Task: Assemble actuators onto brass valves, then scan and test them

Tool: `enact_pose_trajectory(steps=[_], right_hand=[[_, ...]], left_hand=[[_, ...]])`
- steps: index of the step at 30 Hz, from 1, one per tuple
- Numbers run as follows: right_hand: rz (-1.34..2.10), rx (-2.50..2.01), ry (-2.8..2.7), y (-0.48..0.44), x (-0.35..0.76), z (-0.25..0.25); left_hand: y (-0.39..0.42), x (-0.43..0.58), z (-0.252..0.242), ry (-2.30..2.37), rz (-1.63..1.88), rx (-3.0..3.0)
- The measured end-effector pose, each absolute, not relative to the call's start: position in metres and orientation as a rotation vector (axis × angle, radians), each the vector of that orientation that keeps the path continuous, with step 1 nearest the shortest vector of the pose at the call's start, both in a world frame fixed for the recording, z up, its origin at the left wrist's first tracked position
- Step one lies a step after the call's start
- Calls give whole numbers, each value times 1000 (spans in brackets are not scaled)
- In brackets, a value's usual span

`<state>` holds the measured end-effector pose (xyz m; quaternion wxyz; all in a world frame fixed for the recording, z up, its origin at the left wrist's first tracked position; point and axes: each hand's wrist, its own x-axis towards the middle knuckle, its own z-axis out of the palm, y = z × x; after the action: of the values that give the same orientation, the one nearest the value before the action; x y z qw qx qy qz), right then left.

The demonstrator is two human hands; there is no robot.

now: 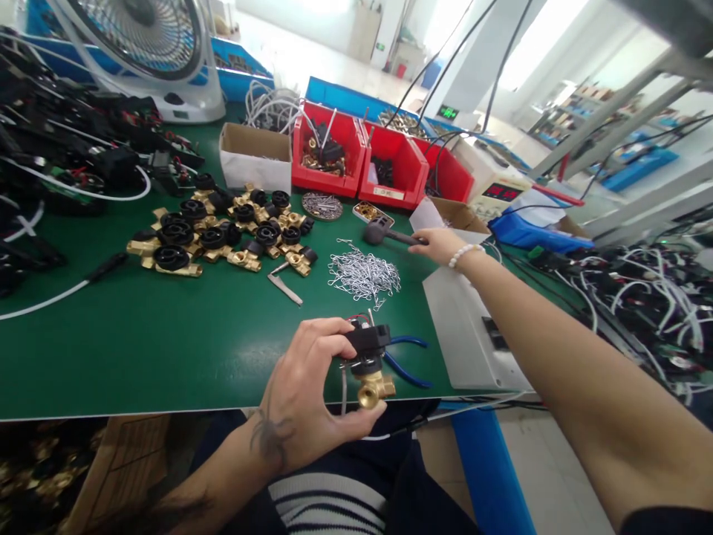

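My left hand (309,394) holds a brass valve with a black coil block (368,364) over the near edge of the green mat (167,349). Blue-handled pliers (409,360) lie just behind it. My right hand (437,244) reaches far across the mat and closes on the handle of a small black mallet (384,234). A pile of silver wire clips (362,273) lies between the two hands. A heap of brass valves with black caps (223,230) sits to the left.
Red parts bins (356,152) and a cardboard box (253,156) line the back. A white fan (161,52) stands far left. A white flat device (468,327) lies right of the mat, with tangled cables (640,297) beyond. Tweezers (284,286) rest near the valves.
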<state>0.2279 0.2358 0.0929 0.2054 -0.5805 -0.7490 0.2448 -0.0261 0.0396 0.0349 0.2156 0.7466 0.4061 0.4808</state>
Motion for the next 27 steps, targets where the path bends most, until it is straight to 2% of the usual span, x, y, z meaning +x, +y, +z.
enact_pose_trajectory(steps=[4,7,9,12,15,21,27], right_hand=[[577,-1724,-2092,229,221,101],[637,-1730,-2087,195,213,118],[852,-1672,-2079,157,209,125],[1439,-1447,-1865,95,201,124],[1674,-1254,-1575,49,188,109],[1540,-1130,-1239,25,171,80],[1424,-1096,-1182,20,168,73]], left_hand=[[39,-27,44,1084,1339,2143],[39,-28,48,1064,1347,2201],[40,-28,51,1050,1365,2243],[40,-25,55,1028,1391,2289],[40,-20,58,992,1395,2318],[39,-16,61,937,1288,2352],[38,-5,61,977,1440,2291]])
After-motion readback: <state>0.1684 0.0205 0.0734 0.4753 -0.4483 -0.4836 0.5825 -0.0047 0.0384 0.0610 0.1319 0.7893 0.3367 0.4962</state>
